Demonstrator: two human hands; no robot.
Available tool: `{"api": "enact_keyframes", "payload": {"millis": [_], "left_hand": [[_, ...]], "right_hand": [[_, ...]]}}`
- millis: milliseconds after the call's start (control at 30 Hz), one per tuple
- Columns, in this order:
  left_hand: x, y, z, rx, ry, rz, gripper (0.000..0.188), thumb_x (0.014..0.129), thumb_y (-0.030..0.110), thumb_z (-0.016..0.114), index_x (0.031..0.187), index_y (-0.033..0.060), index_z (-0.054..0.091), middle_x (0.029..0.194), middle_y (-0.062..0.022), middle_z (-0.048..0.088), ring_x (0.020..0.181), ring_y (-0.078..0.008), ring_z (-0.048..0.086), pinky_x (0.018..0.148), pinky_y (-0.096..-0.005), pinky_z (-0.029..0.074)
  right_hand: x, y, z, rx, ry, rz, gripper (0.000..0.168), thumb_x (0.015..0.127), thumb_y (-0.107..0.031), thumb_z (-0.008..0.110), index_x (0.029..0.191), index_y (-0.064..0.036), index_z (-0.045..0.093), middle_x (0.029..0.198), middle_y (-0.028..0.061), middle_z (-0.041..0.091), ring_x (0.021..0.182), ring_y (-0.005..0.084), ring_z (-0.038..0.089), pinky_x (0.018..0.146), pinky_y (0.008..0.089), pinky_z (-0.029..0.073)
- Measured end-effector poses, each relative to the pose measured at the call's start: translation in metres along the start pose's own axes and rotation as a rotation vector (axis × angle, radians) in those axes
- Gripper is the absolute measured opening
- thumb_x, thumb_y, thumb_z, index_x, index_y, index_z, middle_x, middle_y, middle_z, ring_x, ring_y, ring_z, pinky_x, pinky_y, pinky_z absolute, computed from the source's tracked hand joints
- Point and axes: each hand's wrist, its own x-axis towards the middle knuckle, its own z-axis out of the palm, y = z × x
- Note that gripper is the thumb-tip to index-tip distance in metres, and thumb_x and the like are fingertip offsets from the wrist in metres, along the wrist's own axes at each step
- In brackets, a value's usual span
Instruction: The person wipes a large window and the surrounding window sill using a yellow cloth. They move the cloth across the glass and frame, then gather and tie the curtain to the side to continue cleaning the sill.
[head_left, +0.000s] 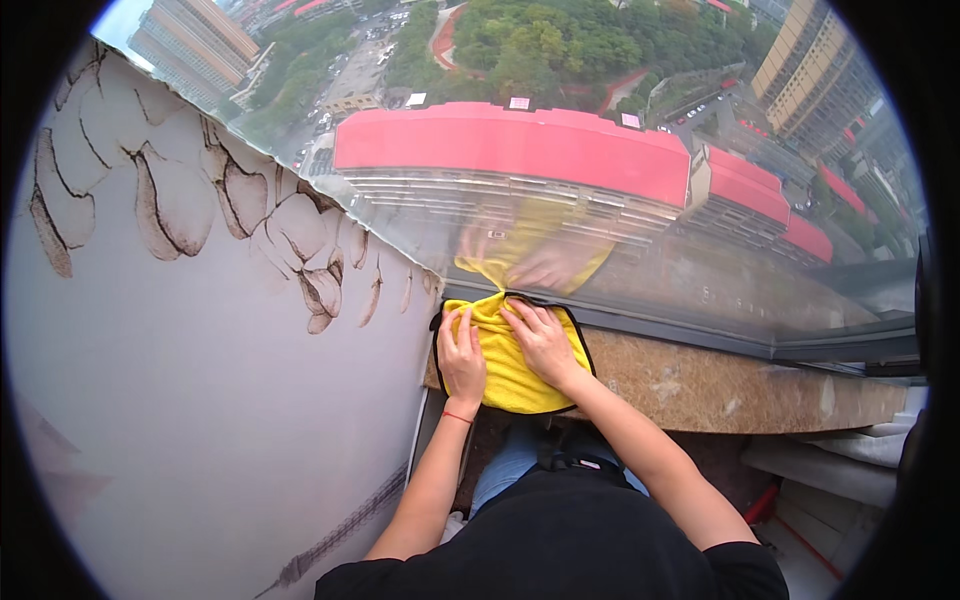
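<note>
A yellow towelling cloth with black edging (517, 379) lies bunched on the brown stone windowsill (675, 379), in the corner by the wall. Its upper edge touches the dark window frame (622, 313). On the cloth's left part rests my left hand (461, 364), a red string round the wrist, fingers bent against the fabric. My right hand (544, 341) presses the cloth's upper right part, its fingertips at the folds near the frame. Whether either hand pinches the fabric is hard to tell. The window glass (420, 217) above mirrors both hands and the cloth.
At the left stands a pale wall (225, 360) with printed plant motifs. White folded fabric (832, 465) hangs below the sill's right end, near a red object (763, 504). Through the glass, far below, show red-roofed buildings, trees and roads.
</note>
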Motion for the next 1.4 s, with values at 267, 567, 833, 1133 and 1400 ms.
{"api": "enact_keyframes", "payload": {"millis": [267,567,833,1133,1400], "left_hand": [[0.017,0.026,0.011,0.104,-0.147,-0.047,0.007,0.092,0.019,0.072,0.098,0.0154,0.073,0.093,-0.0061,0.068,0.074,-0.034,0.07,0.064,-0.0456,0.054],[0.019,0.037,0.013,-0.148,0.079,-0.006,0.039,0.089,0.004,0.071,0.127,0.0041,0.061,0.125,-0.0192,0.059,0.105,-0.0382,0.065,0.087,-0.0453,0.056],[0.026,0.008,0.027,-0.003,-0.06,-0.039,0.064,0.087,0.02,0.072,0.141,-0.0008,0.045,0.139,-0.0273,0.047,0.128,-0.0464,0.049,0.108,-0.0514,0.043],[-0.012,0.064,0.05,0.052,-0.217,0.133,0.073,0.093,0.035,0.068,0.146,-0.0086,0.044,0.144,-0.0328,0.042,0.139,-0.0497,0.04,0.117,-0.0561,0.034],[-0.045,0.195,0.092,-0.241,-0.464,0.551,0.074,0.09,0.032,0.071,0.152,0.0028,0.045,0.139,-0.0261,0.047,0.131,-0.0431,0.047,0.119,-0.0573,0.031]], "right_hand": [[-0.052,0.01,-0.046,-0.089,0.074,0.177,0.052,0.088,-0.009,0.07,0.139,-0.006,0.06,0.144,0.0153,0.056,0.134,0.0344,0.052,0.112,0.0469,0.04],[-0.027,0.001,-0.017,-0.063,0.078,0.117,0.061,0.088,-0.004,0.067,0.147,0.001,0.05,0.141,0.0185,0.059,0.127,0.0348,0.058,0.106,0.0438,0.045],[0.013,0.001,0.004,-0.079,0.053,-0.035,0.051,0.087,-0.008,0.061,0.138,-0.004,0.058,0.136,0.0106,0.065,0.124,0.027,0.06,0.103,0.0414,0.047],[-0.046,0.035,-0.063,-0.161,0.035,0.038,0.047,0.093,-0.016,0.06,0.139,-0.014,0.063,0.136,0.0062,0.066,0.121,0.0233,0.063,0.104,0.0402,0.046],[-0.18,0.125,-0.181,-0.305,0.35,0.32,0.034,0.09,0.005,0.063,0.122,-0.002,0.071,0.119,0.0166,0.071,0.113,0.0369,0.064,0.099,0.0455,0.051]]}}
